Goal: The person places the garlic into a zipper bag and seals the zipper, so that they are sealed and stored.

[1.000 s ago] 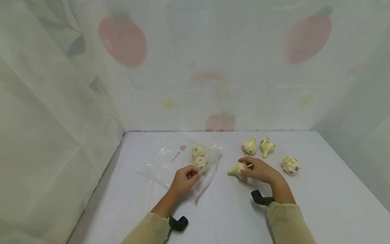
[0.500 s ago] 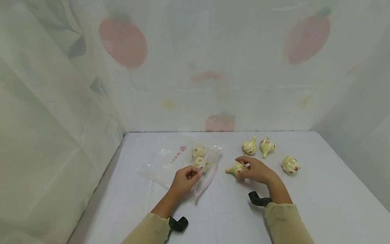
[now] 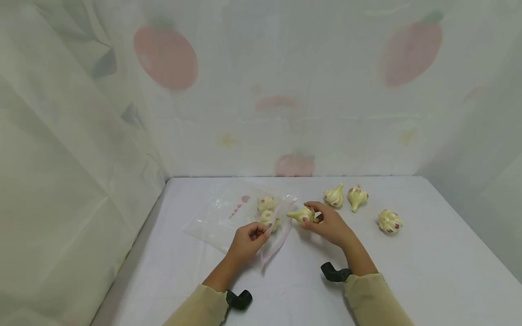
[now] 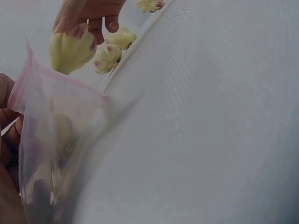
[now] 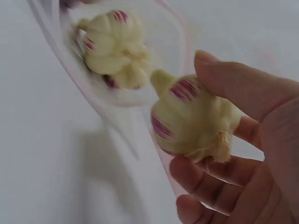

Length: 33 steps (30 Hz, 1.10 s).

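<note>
Surface [image 3: 428, 271]: white, carries everything.
Bag [image 3: 222, 217]: clear zip bag lying flat, two garlic bulbs [image 3: 267, 210] inside.
Left hand [image 3: 246, 240]: fingers pinch the bag's pink rim, lifting the mouth open.
Right hand [image 3: 328, 224]: fingers curled round a garlic bulb [image 3: 302, 213], stem first at the mouth.
Loose bulbs [image 3: 356, 195]: three, well apart to the right.

Cream garlic bulb [image 3: 302, 213] with purple streaks; clear bag [image 3: 228, 217], pink-edged
</note>
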Each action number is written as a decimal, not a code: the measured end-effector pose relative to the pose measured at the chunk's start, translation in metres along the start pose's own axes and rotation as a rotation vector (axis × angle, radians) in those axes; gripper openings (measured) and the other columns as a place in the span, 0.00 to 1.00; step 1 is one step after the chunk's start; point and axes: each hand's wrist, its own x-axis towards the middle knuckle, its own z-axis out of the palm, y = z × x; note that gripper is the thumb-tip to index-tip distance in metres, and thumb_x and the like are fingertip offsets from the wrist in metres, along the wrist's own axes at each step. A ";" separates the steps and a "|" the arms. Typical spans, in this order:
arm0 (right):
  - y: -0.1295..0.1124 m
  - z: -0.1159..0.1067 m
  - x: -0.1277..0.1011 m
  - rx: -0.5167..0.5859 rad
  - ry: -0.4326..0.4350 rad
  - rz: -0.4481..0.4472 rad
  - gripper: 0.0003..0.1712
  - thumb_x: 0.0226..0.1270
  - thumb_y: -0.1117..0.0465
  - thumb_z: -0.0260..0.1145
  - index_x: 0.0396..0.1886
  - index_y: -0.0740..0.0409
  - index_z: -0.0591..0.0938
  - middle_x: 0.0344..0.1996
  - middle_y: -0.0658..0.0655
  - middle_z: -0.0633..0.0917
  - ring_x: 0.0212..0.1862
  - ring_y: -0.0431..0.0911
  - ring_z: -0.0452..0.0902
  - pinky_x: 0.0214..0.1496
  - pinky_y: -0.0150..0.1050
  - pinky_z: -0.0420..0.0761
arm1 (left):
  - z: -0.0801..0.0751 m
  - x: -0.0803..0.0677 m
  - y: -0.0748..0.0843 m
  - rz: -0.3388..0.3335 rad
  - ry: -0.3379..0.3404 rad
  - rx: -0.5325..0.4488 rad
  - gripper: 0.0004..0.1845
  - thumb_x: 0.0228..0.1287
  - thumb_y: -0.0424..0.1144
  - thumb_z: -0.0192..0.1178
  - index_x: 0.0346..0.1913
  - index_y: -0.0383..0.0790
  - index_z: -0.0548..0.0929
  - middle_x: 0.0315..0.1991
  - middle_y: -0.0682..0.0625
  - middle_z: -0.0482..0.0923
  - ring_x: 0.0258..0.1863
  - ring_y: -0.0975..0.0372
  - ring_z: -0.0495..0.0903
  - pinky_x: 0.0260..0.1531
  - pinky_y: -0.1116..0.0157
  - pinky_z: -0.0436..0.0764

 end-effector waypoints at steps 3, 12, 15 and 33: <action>-0.007 0.012 0.001 0.005 0.036 0.008 0.39 0.55 0.43 0.75 0.67 0.43 0.73 0.53 0.53 0.80 0.42 0.45 0.77 0.34 0.39 0.77 | 0.000 -0.001 0.002 0.000 -0.011 -0.010 0.02 0.61 0.28 0.64 0.34 0.30 0.83 0.24 0.45 0.78 0.22 0.67 0.70 0.23 0.74 0.70; -0.013 0.043 0.004 -0.076 0.129 -0.081 0.40 0.51 0.51 0.79 0.65 0.47 0.75 0.50 0.54 0.79 0.38 0.42 0.75 0.39 0.37 0.77 | 0.001 0.001 -0.002 0.015 -0.038 0.012 0.03 0.62 0.28 0.64 0.32 0.31 0.82 0.25 0.46 0.79 0.22 0.67 0.70 0.23 0.74 0.70; -0.014 0.049 0.004 -0.073 0.143 -0.093 0.39 0.50 0.55 0.80 0.63 0.49 0.76 0.51 0.55 0.79 0.38 0.42 0.74 0.40 0.37 0.77 | 0.004 0.003 -0.016 0.014 -0.028 0.025 0.04 0.62 0.30 0.64 0.31 0.31 0.82 0.24 0.47 0.78 0.21 0.68 0.69 0.21 0.74 0.69; -0.015 0.027 -0.001 -0.093 -0.084 -0.078 0.30 0.51 0.58 0.75 0.57 0.50 0.80 0.48 0.53 0.80 0.37 0.44 0.73 0.38 0.39 0.75 | 0.005 0.006 -0.037 0.009 -0.023 0.045 0.04 0.62 0.34 0.66 0.32 0.46 0.84 0.23 0.54 0.78 0.20 0.69 0.69 0.20 0.73 0.70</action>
